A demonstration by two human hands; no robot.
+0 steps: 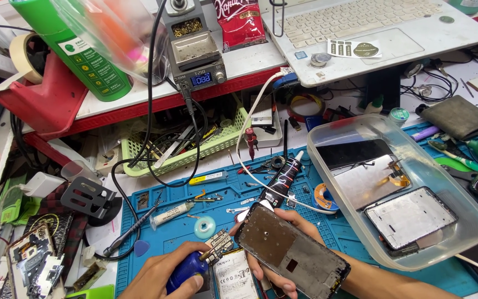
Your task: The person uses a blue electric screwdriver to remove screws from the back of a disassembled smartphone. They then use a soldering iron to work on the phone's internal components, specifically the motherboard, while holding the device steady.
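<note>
My right hand (280, 252) holds a dark phone frame (291, 252), open side up, tilted over the blue work mat (156, 199). My left hand (164, 274) grips a blue-handled tool (189, 266) whose tip touches a small circuit board (218, 245) at the frame's left edge. A white phone battery (233, 275) lies just below the board. A black glue tube (283, 180) lies on the mat above the frame.
A clear plastic tub (471, 213) with phone screens and frames sits at right. A green basket (217, 145) of tools, a soldering station (195, 55), a white laptop (416, 27), a green spray can (78, 50), a syringe (172, 213) and loose cables crowd the bench.
</note>
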